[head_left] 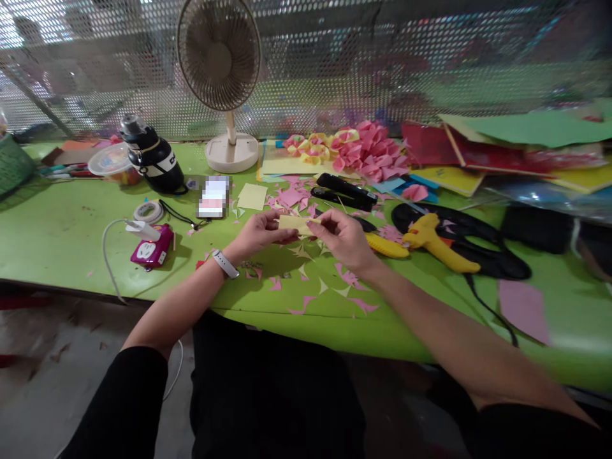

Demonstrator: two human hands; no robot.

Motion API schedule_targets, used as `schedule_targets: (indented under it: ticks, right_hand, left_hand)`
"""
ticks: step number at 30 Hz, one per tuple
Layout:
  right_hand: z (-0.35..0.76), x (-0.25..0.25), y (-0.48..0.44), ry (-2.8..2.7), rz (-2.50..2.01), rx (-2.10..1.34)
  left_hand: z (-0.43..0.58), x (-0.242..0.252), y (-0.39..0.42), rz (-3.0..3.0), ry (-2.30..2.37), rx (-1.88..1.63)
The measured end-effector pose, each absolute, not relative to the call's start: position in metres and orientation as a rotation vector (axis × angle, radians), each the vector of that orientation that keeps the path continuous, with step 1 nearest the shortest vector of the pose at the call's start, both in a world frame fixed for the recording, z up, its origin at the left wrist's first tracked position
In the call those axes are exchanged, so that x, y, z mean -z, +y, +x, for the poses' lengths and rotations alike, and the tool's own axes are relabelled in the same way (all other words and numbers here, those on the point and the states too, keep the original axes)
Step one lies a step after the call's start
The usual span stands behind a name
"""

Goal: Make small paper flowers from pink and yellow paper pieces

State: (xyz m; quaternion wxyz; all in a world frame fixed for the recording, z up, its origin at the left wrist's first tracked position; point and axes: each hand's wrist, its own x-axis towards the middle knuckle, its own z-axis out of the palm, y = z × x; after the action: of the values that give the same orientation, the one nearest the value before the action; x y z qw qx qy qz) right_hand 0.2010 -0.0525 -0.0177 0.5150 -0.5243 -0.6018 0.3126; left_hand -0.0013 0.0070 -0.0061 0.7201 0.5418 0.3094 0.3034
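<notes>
A small pale yellow paper piece [294, 224] is held between both hands just above the green table [57, 236]. My left hand [261, 234], with a white watch band at the wrist, pinches its left end. My right hand [342, 237] pinches its right end with thumb and fingers closed. Pink and yellow paper scraps [306, 280] lie scattered on the table under and around the hands. A square yellow sheet [252, 196] lies just beyond the hands.
A yellow glue gun [437, 242] and black stapler [344, 191] lie right of the hands. Folded pink and yellow paper flowers [358, 150] sit behind. A desk fan [224, 76], black bottle [155, 159], tape roll [148, 211], pink device [153, 248] and coloured paper stacks [502, 146] stand around.
</notes>
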Motion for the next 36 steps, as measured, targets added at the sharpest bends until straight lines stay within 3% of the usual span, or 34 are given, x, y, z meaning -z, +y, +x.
schedule_targets:
  ticks: [7,20,36]
  right_hand:
    - [0.198,0.02,-0.052,-1.371,-1.192,-1.192]
    - [0.211,0.009,-0.049,-1.434,-1.256,-1.297]
    - [0.205,0.0,-0.051,-1.508,-1.319,-1.286]
  left_hand:
    - [0.0,0.003,0.004,1.267,0.691,-0.742]
    - [-0.003,0.008,0.01,1.246,0.697,-0.831]
    - [-0.003,0.001,0.007,1.332,0.796,-0.681]
